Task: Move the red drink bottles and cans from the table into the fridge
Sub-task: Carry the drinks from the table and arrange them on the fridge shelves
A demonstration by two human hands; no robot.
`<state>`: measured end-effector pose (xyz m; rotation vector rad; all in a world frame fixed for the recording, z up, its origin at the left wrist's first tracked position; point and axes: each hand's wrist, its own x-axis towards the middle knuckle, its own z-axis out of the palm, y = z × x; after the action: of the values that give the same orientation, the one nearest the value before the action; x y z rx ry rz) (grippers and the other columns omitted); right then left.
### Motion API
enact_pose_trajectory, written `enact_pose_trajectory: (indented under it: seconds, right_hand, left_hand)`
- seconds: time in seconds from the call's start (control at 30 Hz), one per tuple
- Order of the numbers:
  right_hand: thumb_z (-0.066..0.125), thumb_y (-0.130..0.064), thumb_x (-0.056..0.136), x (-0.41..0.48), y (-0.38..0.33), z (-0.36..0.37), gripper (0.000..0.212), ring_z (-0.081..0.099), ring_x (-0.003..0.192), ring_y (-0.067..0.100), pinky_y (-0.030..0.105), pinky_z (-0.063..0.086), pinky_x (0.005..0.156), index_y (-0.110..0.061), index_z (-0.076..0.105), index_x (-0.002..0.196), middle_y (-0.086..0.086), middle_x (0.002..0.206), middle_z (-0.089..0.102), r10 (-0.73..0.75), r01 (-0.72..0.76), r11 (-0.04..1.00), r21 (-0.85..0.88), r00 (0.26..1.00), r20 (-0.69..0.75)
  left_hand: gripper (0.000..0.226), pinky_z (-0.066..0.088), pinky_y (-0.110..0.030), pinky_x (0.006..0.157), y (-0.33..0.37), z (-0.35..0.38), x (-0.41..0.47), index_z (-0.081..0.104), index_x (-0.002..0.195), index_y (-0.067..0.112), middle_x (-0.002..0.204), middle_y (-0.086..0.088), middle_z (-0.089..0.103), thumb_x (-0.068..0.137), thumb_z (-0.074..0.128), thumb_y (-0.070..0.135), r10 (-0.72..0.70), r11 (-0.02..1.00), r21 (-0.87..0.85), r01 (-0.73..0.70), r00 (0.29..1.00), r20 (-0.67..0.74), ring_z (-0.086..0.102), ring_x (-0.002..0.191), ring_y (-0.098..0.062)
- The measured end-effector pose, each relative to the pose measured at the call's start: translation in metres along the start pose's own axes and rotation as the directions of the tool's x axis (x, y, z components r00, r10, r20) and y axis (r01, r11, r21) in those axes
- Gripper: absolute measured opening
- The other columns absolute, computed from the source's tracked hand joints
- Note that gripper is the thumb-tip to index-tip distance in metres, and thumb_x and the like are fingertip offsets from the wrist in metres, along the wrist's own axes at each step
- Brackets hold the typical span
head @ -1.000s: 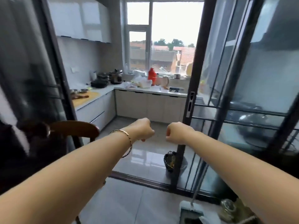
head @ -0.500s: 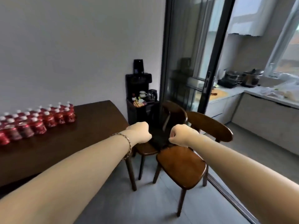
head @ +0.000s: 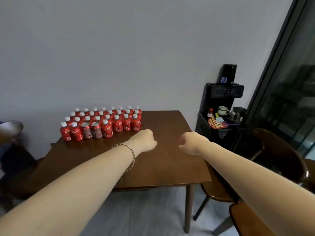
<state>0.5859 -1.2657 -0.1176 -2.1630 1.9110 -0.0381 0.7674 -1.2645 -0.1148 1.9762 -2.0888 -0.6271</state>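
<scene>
Red bottles [head: 105, 121] on table [head: 167, 160], beyond-left of fisted left hand [head: 144, 140]

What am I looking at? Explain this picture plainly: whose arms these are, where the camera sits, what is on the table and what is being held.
There is no machine here. A person wears a wide-angle camera on the head, looking forward and down, so you see their own two bare arms stretched out. The left hand, with a bracelet at the wrist, and the right hand are both curled into fists over the table and hold nothing. On the brown wooden table, at the back left near the wall, stands a block of red drink bottles with white caps, with two red cans in its front row. These are meant to go into a fridge, which is not in view. To the right are a black drinks stand and a wooden chair.
</scene>
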Motion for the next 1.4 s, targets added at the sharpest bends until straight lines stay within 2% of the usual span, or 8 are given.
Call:
enact_pose_trajectory:
  seconds: [0.63,0.77,0.87,0.97,1.07,1.13,1.27,1.4]
  right_hand:
    - [0.051,-0.029,0.088,0.386,-0.118,0.092,0.033,0.061,0.101,0.023,0.033,0.052,0.082,-0.018,0.054,0.119,0.001,0.119,0.060,-0.027,0.000,0.988,0.157,0.985,0.169]
    - [0.057,-0.026,0.085,0.447,-0.133,0.133,0.042,0.056,0.111,0.021,0.029,0.048,0.087,-0.018,0.051,0.125,0.003,0.126,0.056,0.055,-0.122,0.943,0.310,0.974,0.218]
    - [0.069,-0.021,0.079,0.482,-0.136,0.162,0.070,0.049,0.119,0.015,0.010,0.036,0.085,-0.019,0.036,0.140,0.001,0.139,0.044,0.073,-0.183,0.847,0.500,0.970,0.230]
    - [0.079,-0.006,0.066,0.526,-0.135,0.182,0.089,0.045,0.100,-0.006,-0.008,0.033,0.075,-0.021,0.033,0.140,-0.015,0.122,0.044,0.024,-0.110,0.707,0.699,0.991,0.132]
    - [0.081,0.005,0.060,0.563,-0.132,0.195,0.082,0.054,0.106,-0.007,0.013,0.047,0.089,-0.034,0.044,0.122,-0.017,0.119,0.053,-0.026,-0.027,0.564,0.825,0.998,0.051]
    - [0.082,0.007,0.057,0.577,-0.131,0.206,0.078,0.055,0.102,-0.015,0.007,0.045,0.082,-0.038,0.047,0.110,-0.020,0.110,0.056,-0.036,0.012,0.539,0.842,0.999,0.009]
    - [0.086,-0.006,0.053,0.582,-0.131,0.225,0.077,0.053,0.109,0.007,0.027,0.046,0.092,-0.038,0.042,0.108,-0.012,0.112,0.051,0.115,-0.060,0.594,0.802,0.993,-0.010]
    - [0.088,-0.010,0.048,0.579,-0.121,0.231,0.074,0.051,0.110,0.018,0.038,0.043,0.096,-0.032,0.049,0.107,-0.005,0.111,0.052,0.045,-0.008,0.698,0.716,0.998,-0.034]
  left_hand:
    - [0.025,0.045,-0.029,0.063,-0.235,-0.017,0.347,0.046,0.106,0.010,0.094,-0.005,0.056,0.085,0.057,0.016,-0.272,0.908,-0.351,0.226,0.958,-0.086,0.057,0.079,-0.019]
    - [0.064,0.046,-0.036,0.090,-0.275,0.000,0.403,0.031,0.132,0.004,0.128,-0.017,0.039,0.080,0.066,0.019,-0.385,0.873,-0.326,0.362,0.923,-0.005,0.048,0.114,-0.033]
    - [0.095,0.025,-0.036,0.113,-0.302,0.018,0.436,0.007,0.146,0.003,0.150,-0.020,0.010,0.078,0.071,0.018,-0.468,0.788,-0.453,0.417,0.884,0.001,0.020,0.139,-0.033]
    - [0.108,0.012,-0.034,0.116,-0.325,0.033,0.469,-0.001,0.149,0.006,0.156,-0.014,0.000,0.075,0.077,0.018,-0.485,0.751,-0.548,0.368,0.871,-0.080,0.005,0.145,-0.027]
    - [0.101,0.023,-0.042,0.115,-0.338,0.041,0.490,0.017,0.147,0.008,0.151,-0.012,0.026,0.070,0.081,0.013,-0.425,0.757,-0.598,0.263,0.894,-0.145,0.022,0.141,-0.025]
    - [0.086,0.031,-0.044,0.110,-0.342,0.045,0.496,0.033,0.140,0.006,0.141,-0.011,0.042,0.069,0.081,0.011,-0.431,0.778,-0.581,0.238,0.875,-0.219,0.034,0.134,-0.027]
    - [0.032,0.040,-0.034,0.096,-0.347,0.050,0.494,0.058,0.106,0.002,0.107,-0.008,0.058,0.077,0.072,0.007,-0.353,0.866,-0.488,0.112,0.827,-0.437,0.052,0.107,-0.029]
    - [0.016,0.041,-0.015,0.085,-0.352,0.046,0.491,0.062,0.091,0.010,0.090,0.006,0.057,0.078,0.072,0.009,-0.244,0.866,-0.499,0.010,0.881,-0.406,0.056,0.088,-0.007]
